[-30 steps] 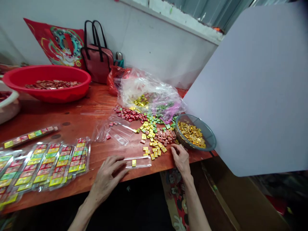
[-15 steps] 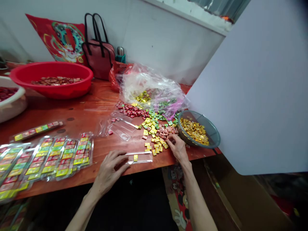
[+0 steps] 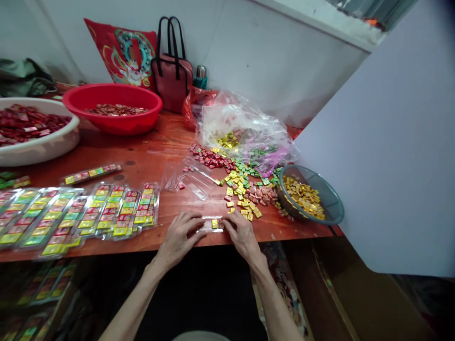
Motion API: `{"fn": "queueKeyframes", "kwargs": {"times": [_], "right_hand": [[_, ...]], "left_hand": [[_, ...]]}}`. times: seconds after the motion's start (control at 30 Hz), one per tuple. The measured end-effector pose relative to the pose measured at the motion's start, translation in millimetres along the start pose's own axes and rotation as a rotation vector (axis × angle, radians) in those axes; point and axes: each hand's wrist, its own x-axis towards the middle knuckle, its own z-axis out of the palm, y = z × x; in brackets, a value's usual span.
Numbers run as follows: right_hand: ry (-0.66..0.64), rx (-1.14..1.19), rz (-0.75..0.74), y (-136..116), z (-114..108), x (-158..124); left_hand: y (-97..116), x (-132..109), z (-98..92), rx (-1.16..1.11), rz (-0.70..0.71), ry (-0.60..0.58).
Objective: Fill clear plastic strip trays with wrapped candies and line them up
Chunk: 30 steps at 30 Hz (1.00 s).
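Note:
On the table's front edge lies a narrow clear plastic tray (image 3: 209, 228) with one small yellow wrapped square (image 3: 214, 223) in it. My left hand (image 3: 181, 235) grips the tray's left end between thumb and fingers. At the right end, my right hand (image 3: 242, 233) pinches a small pinkish wrapped square (image 3: 221, 223) beside the yellow one, partly hidden by the fingertips. Just beyond are loose yellow squares (image 3: 237, 182), pink squares (image 3: 262, 194), red squares (image 3: 211, 157) and green squares (image 3: 245, 168). More clear empty trays (image 3: 201, 182) lie behind the left hand.
Filled trays (image 3: 122, 208) lie in a row at the left. Behind them stand a white basin (image 3: 67, 137) and a red basin (image 3: 142, 121) of wrapped pieces. A grey-green bowl (image 3: 334, 213) holds gold pieces at the right, near a clear plastic bag (image 3: 245, 118) and a pale panel (image 3: 391, 166).
My right hand has moved left from the pink pile to the tray, bringing a small square. The left hand stays on the tray. The view has turned somewhat left.

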Motion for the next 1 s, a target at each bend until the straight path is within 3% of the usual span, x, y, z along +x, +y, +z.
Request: {"fn": "queueKeyframes", "kwargs": {"times": [0.2,0.37,0.57,0.67,0.8,0.9,1.0], "right_hand": [[-0.002,0.114,0.076,7,-11,1],[0.006,0.144,0.159,5,-7,-1],[-0.06,0.067,0.042,-8,-3,6],[-0.072,0.041,-0.012,-6,-17,39],[0.036,-0.17,-0.016,12,-35,109],[0.048,-0.466,0.028,31,-30,155],[0.03,-0.598,0.062,45,-15,179]], "left_hand": [[-2,-1,1.8,-0.005,0.012,0.007],[-2,0,2.2,0.009,0.009,0.014],[0,1,1.0,-0.012,0.006,0.0],[-1,1,0.7,-0.015,-0.006,-0.001],[-2,-1,1.0,-0.017,-0.022,0.005],[-3,-2,1.5,-0.025,-0.014,0.006],[-4,-1,2.1,-0.019,-0.002,0.017]]}}
